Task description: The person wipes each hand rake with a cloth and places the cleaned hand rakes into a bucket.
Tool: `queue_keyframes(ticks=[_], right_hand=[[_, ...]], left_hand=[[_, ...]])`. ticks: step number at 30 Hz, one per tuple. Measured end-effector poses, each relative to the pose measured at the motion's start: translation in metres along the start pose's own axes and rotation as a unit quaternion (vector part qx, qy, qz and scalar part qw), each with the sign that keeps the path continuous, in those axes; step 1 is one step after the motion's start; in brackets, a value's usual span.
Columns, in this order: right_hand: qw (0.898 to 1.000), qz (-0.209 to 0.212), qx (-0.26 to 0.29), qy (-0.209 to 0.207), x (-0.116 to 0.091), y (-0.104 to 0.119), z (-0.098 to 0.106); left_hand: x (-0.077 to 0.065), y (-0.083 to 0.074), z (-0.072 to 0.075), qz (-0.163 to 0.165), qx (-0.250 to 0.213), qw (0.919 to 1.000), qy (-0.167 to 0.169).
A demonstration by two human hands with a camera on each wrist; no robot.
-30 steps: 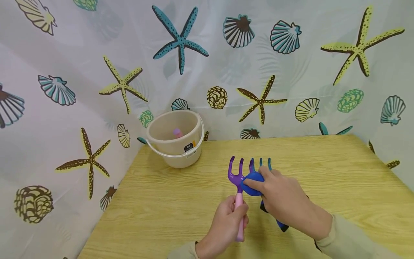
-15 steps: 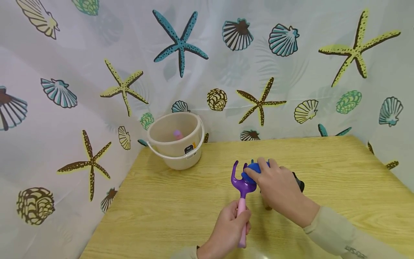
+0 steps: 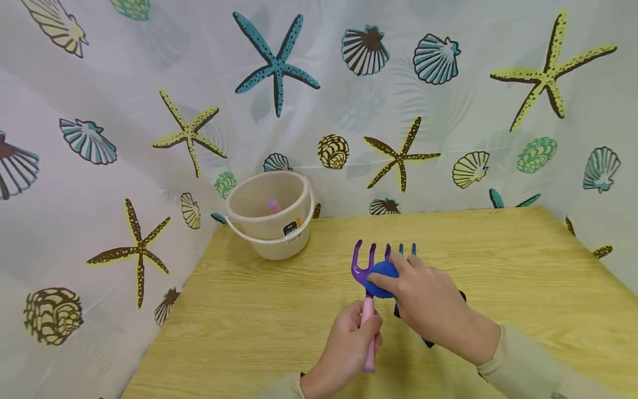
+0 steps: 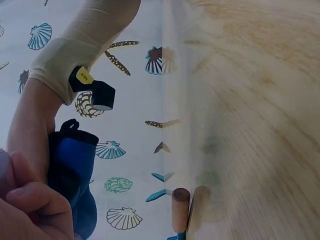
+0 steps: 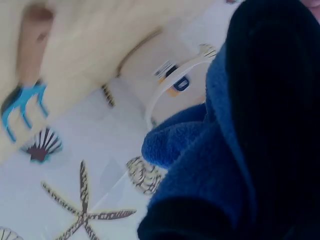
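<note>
My left hand (image 3: 349,339) grips the pink handle of a purple hand rake (image 3: 356,272), its tines pointing away from me. My right hand (image 3: 432,305) pinches a blue cloth (image 3: 381,280) with black edging, pressed on the rake's head where the tines meet the neck. The cloth's loose end hangs below the right hand; in the right wrist view its fuzzy folds (image 5: 200,160) fill much of the picture. Just beyond, a second rake with blue tines (image 5: 31,97) and a wooden handle (image 4: 180,210) lies on the table, mostly hidden behind my right hand in the head view.
A beige bucket (image 3: 269,221) with a white carrying handle stands at the table's back left corner. Something pink and purple (image 3: 273,205) shows inside it. A white curtain (image 3: 319,111) printed with starfish and shells borders the wooden table (image 3: 239,332) at the back and sides.
The cloth went up over the purple rake's tines half a second ago and is now back down at the base of the head. The rake turned slightly and came back with it.
</note>
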State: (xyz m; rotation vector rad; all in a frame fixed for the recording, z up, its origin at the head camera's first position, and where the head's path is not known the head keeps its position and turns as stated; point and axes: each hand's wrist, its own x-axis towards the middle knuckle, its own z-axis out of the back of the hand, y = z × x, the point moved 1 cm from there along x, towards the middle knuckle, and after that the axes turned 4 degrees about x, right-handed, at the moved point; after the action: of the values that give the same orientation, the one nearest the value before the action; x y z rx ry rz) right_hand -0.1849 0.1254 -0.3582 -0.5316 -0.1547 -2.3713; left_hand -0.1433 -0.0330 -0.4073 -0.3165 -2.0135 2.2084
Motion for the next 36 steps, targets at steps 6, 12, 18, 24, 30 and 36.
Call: queue_keyframes(ticks=[6,12,18,24,30,36], right_hand=[[1.0,-0.015,-0.024,0.008,0.007,-0.012,-0.007],[0.998,-0.017,-0.048,-0.025,0.012,-0.018,-0.015],[0.994,0.003,-0.083,-0.067,0.011,-0.019,-0.012],[0.998,-0.025,-0.033,-0.041,0.005,-0.019,-0.001],[0.998,-0.038,0.055,0.014,-0.01,-0.014,0.004],[0.999,-0.041,0.032,-0.01,-0.012,-0.031,-0.004]], left_hand=[[-0.003,0.001,-0.004,0.042,0.004,0.9989,0.022],[-0.004,0.006,-0.007,0.059,-0.006,0.9981,0.018],[-0.003,0.005,-0.007,0.06,-0.03,0.9977,0.01],[-0.004,0.001,-0.007,0.059,-0.042,0.9974,0.006],[-0.003,0.0,-0.002,0.047,-0.044,0.9979,-0.003],[-0.005,0.0,-0.002,0.046,-0.066,0.9961,0.036]])
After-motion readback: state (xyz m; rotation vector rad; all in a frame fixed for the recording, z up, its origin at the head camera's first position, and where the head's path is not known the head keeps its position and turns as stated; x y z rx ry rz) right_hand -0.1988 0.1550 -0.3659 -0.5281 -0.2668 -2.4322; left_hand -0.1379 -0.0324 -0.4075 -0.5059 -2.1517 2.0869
